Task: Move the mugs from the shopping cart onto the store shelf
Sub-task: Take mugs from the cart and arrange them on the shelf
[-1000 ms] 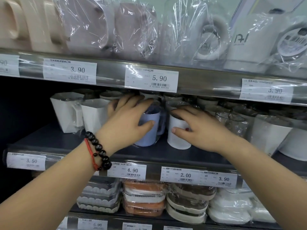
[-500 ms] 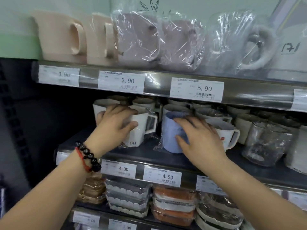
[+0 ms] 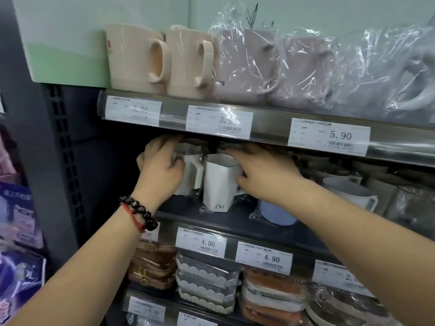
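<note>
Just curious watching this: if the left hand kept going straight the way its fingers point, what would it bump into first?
Probably the wrapped white square-handled mug its left hand already holds; past that, dark shelf depth where nothing is clear.
</note>
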Demonstrator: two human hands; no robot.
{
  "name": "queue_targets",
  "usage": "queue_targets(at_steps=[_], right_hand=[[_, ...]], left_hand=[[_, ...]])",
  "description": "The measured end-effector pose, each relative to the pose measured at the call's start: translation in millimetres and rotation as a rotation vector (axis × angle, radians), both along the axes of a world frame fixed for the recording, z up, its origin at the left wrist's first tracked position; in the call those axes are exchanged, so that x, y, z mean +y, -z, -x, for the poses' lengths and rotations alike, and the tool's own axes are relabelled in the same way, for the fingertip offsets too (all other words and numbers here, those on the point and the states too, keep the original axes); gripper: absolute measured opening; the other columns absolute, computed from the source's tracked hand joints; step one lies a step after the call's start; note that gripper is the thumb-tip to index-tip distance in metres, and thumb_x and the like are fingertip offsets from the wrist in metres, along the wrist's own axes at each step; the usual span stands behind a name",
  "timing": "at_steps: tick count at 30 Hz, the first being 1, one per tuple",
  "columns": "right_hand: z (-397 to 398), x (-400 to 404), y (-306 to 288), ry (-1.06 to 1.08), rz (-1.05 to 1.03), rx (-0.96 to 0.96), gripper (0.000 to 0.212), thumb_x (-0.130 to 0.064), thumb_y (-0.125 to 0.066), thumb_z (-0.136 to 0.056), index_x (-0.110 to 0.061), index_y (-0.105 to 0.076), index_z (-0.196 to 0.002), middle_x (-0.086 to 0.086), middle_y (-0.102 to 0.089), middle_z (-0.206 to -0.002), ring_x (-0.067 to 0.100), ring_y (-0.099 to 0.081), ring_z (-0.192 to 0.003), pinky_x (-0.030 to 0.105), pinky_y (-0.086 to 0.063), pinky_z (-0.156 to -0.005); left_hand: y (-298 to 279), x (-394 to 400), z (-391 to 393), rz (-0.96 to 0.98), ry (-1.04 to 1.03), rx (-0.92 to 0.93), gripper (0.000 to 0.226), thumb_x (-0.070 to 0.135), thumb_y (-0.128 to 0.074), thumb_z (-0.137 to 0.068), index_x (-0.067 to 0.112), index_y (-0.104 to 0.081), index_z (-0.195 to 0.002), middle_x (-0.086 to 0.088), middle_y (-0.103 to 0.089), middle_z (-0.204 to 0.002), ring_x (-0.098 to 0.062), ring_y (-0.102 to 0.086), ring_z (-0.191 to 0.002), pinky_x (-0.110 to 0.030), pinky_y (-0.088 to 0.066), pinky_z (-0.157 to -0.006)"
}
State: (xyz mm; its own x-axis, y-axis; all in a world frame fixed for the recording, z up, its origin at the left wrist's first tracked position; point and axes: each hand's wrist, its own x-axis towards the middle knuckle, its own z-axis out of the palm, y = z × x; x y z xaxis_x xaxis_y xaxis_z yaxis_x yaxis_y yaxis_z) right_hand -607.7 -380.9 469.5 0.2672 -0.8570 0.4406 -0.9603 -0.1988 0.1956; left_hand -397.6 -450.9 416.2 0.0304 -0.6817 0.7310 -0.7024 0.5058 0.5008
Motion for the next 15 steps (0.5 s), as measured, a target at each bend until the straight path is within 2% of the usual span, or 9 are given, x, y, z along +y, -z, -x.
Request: queue_targets(at_steps=[2,4,6,8,11,13,15], right_hand=[[-4,-9,2,0.021,-0.093,0.043,0.053,-0.041,-0.051,-0.086,-0.038,-0.036,-0.137,-0.006,-0.04,-0.145,0.023,-0.047,-0.123,0.036,-0.044,-0.086],[-5,-10,5,0.041,-0.162,0.039,0.052,-0.056,-0.05,-0.084,-0.039,-0.039,-0.132,-0.006,-0.045,-0.14,0.021,-0.049,-0.12,0.034,-0.043,-0.081],[-7,-7,5,0.035,-0.197,-0.017,0.06,-0.073,-0.043,-0.081,-0.051,-0.031,-0.136,-0.011,-0.043,-0.144,0.018,-0.046,-0.127,0.035,-0.043,-0.089],[-10,-5,1,0.029,-0.213,-0.053,0.068,-0.084,-0.035,-0.076,-0.061,-0.02,-0.138,-0.016,-0.035,-0.151,0.016,-0.039,-0.135,0.037,-0.04,-0.098],[-16,-5,2,0.094,-0.203,-0.042,0.073,-0.084,-0.034,-0.077,-0.05,-0.029,-0.141,-0.012,-0.034,-0.152,0.019,-0.039,-0.135,0.037,-0.041,-0.096],[-17,-5,5,0.138,-0.158,-0.031,0.073,-0.081,-0.035,-0.08,-0.037,-0.039,-0.138,-0.009,-0.037,-0.15,0.021,-0.044,-0.13,0.037,-0.044,-0.092],[-17,-4,7,0.158,-0.134,-0.037,0.073,-0.08,-0.035,-0.081,-0.033,-0.042,-0.136,-0.008,-0.039,-0.148,0.022,-0.046,-0.129,0.036,-0.043,-0.091]], left_hand=[[2,-6,-6,-0.154,-0.022,-0.071,0.065,0.031,-0.048,-0.079,0.033,-0.037,-0.144,-0.006,-0.033,-0.149,-0.031,-0.029,-0.135,-0.046,-0.026,-0.109],[5,-11,-10,-0.281,0.016,-0.075,0.077,0.034,-0.058,-0.081,0.036,-0.022,-0.148,-0.008,-0.024,-0.152,-0.035,-0.025,-0.137,-0.049,-0.027,-0.111],[10,-14,-12,-0.323,0.111,-0.043,0.088,0.038,-0.064,-0.075,0.041,-0.014,-0.147,-0.006,-0.029,-0.149,-0.032,-0.031,-0.135,-0.05,-0.031,-0.11],[11,-15,-11,-0.318,0.213,0.048,0.092,0.038,-0.068,-0.072,0.042,-0.014,-0.146,0.001,-0.039,-0.142,-0.022,-0.04,-0.13,-0.041,-0.036,-0.108],[11,-15,-8,-0.345,0.301,0.228,0.1,0.023,-0.076,-0.076,0.03,-0.01,-0.15,0.014,-0.046,-0.125,-0.006,-0.048,-0.113,-0.02,-0.039,-0.091],[11,-18,-9,-0.361,0.308,0.289,0.105,0.022,-0.08,-0.074,0.028,-0.008,-0.151,0.016,-0.046,-0.121,-0.003,-0.048,-0.109,-0.019,-0.039,-0.086],[13,-23,-12,-0.378,0.321,0.333,0.107,0.021,-0.082,-0.071,0.027,-0.011,-0.151,0.013,-0.049,-0.124,-0.005,-0.051,-0.111,-0.022,-0.043,-0.089]])
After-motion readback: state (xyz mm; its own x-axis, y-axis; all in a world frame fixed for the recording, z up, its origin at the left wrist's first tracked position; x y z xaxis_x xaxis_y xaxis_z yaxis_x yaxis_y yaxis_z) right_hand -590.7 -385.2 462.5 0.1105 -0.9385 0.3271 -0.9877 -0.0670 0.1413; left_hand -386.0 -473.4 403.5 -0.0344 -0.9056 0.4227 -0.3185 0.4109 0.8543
